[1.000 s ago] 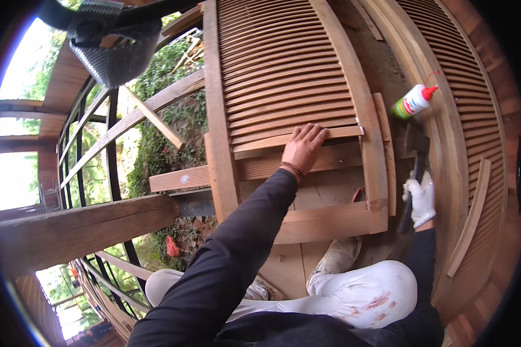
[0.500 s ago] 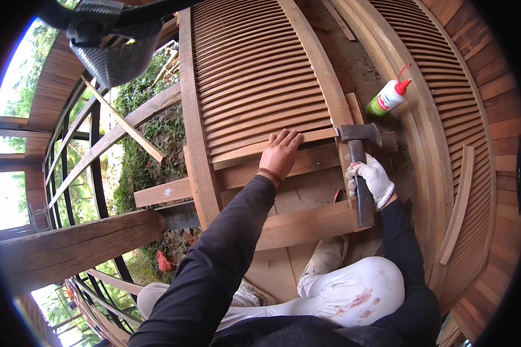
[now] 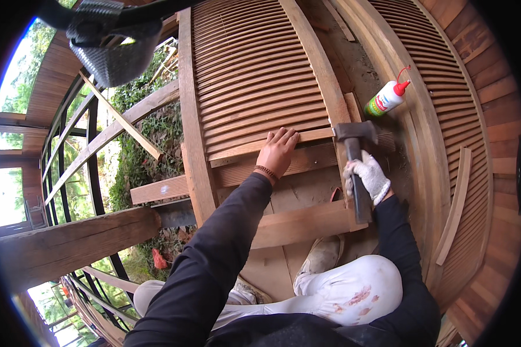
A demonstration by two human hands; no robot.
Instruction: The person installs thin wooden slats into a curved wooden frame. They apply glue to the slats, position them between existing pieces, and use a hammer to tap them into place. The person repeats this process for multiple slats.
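Observation:
My bare left hand (image 3: pixel 276 152), with a braided bracelet at the wrist, lies over the lowest wooden slat (image 3: pixel 315 135) of a louvered panel. Its fingers are laid out slightly apart on the wood; the thumb is hidden. In a white knit glove, my right hand (image 3: pixel 369 177) is closed around the handle of a hammer (image 3: pixel 356 130). The hammer's dark metal head is at the slat's right end, beside the panel's right frame rail (image 3: pixel 324 75). Whether head and slat touch, I cannot tell. The panel's left rail (image 3: pixel 189 75) runs along the slats' other ends.
A white glue bottle (image 3: pixel 386 99) with a red cap lies right of the panel. Farther right, a loose wooden strip (image 3: pixel 455 208) rests on another slatted panel (image 3: pixel 474 168). A grooved board (image 3: pixel 243 177) and a crosspiece (image 3: pixel 307 224) pass below my hands. A thick beam (image 3: pixel 81 243) is at left.
The view has shifted slightly, and the hammer and my right hand sit a little further left in it. My left hand keeps its place on the slat.

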